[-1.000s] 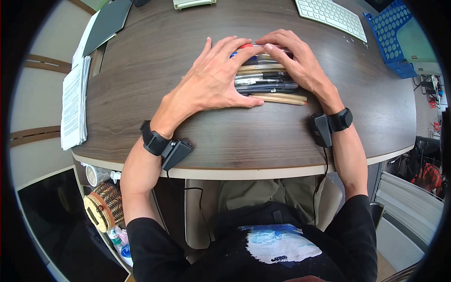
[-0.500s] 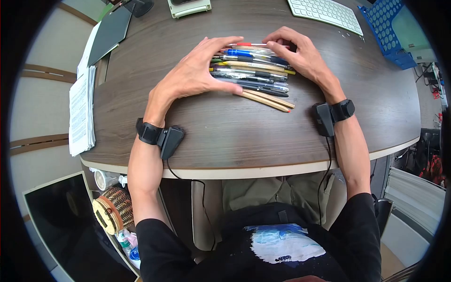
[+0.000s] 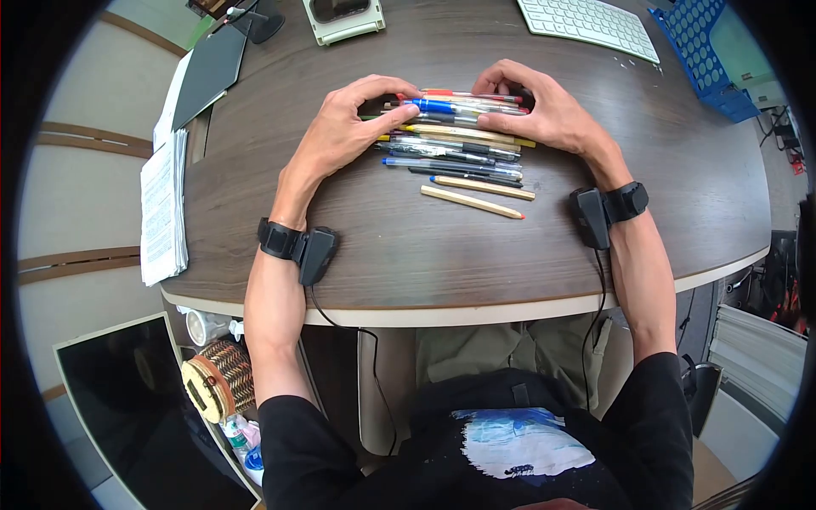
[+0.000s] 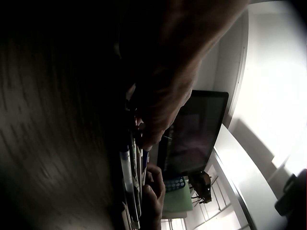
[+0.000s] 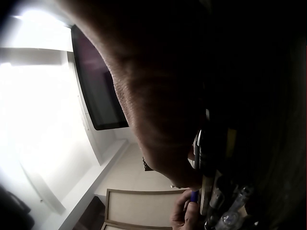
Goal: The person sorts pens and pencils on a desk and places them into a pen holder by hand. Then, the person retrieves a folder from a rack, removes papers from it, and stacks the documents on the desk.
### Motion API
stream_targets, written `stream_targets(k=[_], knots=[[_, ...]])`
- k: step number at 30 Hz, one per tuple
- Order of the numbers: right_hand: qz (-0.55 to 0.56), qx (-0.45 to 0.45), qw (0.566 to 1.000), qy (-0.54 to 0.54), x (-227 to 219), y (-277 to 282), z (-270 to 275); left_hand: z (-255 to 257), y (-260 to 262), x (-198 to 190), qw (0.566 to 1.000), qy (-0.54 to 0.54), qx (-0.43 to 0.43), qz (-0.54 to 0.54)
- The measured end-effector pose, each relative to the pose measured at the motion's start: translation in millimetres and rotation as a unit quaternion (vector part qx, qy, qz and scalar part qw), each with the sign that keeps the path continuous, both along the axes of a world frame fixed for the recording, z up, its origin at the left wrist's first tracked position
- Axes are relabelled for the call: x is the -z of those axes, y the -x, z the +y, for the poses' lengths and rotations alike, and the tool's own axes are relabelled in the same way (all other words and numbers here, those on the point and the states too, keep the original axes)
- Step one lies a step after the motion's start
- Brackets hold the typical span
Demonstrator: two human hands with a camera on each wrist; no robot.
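A row of pens and pencils lies side by side on the desk in the head view. My left hand [image 3: 344, 127] holds the left ends of the far pens between thumb and fingers, the thumb at a blue pen [image 3: 438, 107]. At their right ends, my right hand [image 3: 548, 110] grips the same far bunch, its thumb along the near side and fingers curled behind. A red pen [image 3: 442, 92] lies at the far edge of the bunch. Nearer are dark and clear pens [image 3: 450, 164] and two wooden pencils [image 3: 472, 202], apart from both hands. Palms hide some pen ends.
A white keyboard [image 3: 591, 30] and a blue perforated basket [image 3: 705, 64] stand at the far right. Papers [image 3: 164, 208] are stacked along the left edge, beside a dark folder [image 3: 206, 72]. A white-framed device [image 3: 344, 21] sits at the back.
My left hand moved left off the top of the pens, and its thumb shifted from the near pens to the far bunch. The right thumb came nearer. The near pencils now lie spread apart.
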State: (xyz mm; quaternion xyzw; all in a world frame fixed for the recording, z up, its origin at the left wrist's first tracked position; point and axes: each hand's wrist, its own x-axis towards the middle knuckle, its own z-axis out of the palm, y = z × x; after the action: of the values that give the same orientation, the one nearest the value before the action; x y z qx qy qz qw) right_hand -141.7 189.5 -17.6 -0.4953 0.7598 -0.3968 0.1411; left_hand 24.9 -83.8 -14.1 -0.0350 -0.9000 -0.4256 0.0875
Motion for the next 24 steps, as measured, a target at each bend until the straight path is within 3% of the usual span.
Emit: stream_targets(k=[9,12,15,19,21,22,24], knots=[[-0.004,0.008,0.999,-0.032,-3.9,1.7,2.1,2.3,4.2,11.1,0.995,-0.080,-0.064,-0.013],[-0.020,0.008,1.000,0.006,1.9,6.0,1.8,-0.3,6.5,10.9,0.990,-0.120,-0.078,-0.006],[-0.047,0.087,0.990,0.098,14.8,14.1,-0.9,1.0,7.0,14.0,0.990,-0.125,-0.068,-0.001],[0.064,0.171,0.971,0.152,24.4,26.6,5.1,-1.4,1.3,9.2,0.997,-0.078,-0.002,-0.005],[0.106,0.237,0.964,0.064,20.7,29.7,8.5,-3.5,0.7,4.6,0.997,-0.054,0.042,-0.022],[0.108,0.236,0.963,0.066,21.8,32.2,9.4,-3.5,0.6,2.6,0.998,-0.052,0.042,-0.019],[0.215,0.261,0.938,0.076,28.2,33.7,8.7,-3.2,-0.6,2.4,0.998,-0.030,0.049,-0.020]])
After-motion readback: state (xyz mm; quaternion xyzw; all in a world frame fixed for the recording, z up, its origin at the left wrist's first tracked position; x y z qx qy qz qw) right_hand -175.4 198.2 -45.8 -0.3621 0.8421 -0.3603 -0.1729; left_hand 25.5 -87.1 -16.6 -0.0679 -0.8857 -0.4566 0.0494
